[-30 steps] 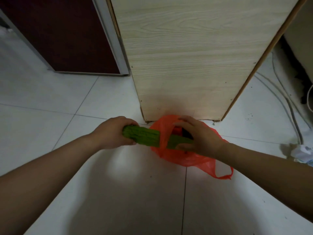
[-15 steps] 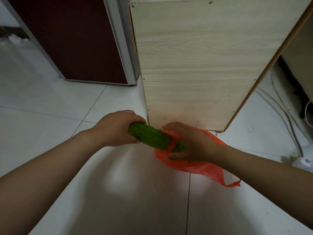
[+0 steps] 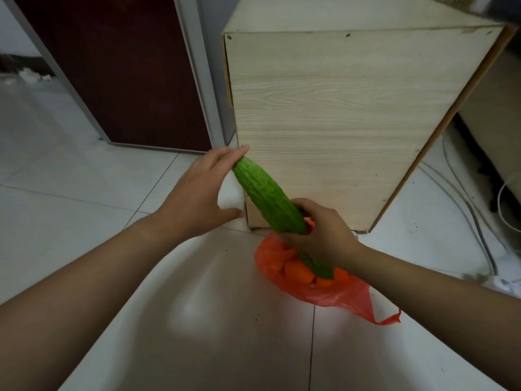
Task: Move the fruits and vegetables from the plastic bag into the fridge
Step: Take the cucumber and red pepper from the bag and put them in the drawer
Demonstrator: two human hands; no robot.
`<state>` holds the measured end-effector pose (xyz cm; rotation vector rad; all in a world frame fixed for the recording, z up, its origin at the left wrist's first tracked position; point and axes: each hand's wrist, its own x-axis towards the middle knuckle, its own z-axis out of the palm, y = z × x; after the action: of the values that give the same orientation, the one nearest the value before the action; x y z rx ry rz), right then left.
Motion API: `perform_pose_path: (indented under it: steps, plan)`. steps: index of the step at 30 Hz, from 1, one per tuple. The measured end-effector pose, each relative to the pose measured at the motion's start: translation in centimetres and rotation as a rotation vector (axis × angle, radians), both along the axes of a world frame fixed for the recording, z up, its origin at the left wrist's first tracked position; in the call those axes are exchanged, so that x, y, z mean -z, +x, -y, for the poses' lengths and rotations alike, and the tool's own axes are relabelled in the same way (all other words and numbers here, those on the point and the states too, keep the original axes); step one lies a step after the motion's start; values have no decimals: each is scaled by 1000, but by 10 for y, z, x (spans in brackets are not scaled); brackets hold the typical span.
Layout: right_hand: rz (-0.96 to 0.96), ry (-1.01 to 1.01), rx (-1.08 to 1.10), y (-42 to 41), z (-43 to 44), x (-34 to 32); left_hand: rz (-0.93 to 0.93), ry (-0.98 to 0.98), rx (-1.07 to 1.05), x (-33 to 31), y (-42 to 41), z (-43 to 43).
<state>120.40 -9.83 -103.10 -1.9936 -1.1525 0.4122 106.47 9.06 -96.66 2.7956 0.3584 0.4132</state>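
Observation:
A long bumpy green cucumber (image 3: pixel 267 198) is held tilted above the floor, its upper end pointing up and left. My right hand (image 3: pixel 324 235) is shut around its lower end, just above the orange-red plastic bag (image 3: pixel 338 294). My left hand (image 3: pixel 197 198) is spread open, and only its fingertips touch the cucumber's upper tip. The bag lies open on the white tiles. Inside it are orange carrots (image 3: pixel 298 272) and another green vegetable (image 3: pixel 317 266), partly hidden by my right hand.
A pale wooden cabinet (image 3: pixel 338 122) stands right behind the bag. To its left is a dark red panel (image 3: pixel 127 66) with a grey frame. Cables (image 3: pixel 465 215) run along the floor on the right.
The cucumber has come out of the bag and tilted up. My left hand has let go of its end and opened, while my right hand has taken hold of the lower end.

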Motion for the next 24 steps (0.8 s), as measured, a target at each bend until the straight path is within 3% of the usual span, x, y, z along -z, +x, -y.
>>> perform_pose_path:
  steps: [4, 10, 16, 21, 24]
  plan:
    - [3, 105, 41, 9, 12, -9, 137, -301, -61, 15, 7, 17]
    - [-109, 145, 204, 20, 29, -12, 109, -609, -88, 38, 33, 39]
    - [-279, 277, 329, 37, 41, -21, -180, -649, 37, 56, 48, 78]
    - [-252, 369, 333, 47, 42, -27, -128, -601, 82, 67, 64, 101]
    - [-232, 465, 346, 56, 46, -39, -221, -578, 40, 89, 69, 94]
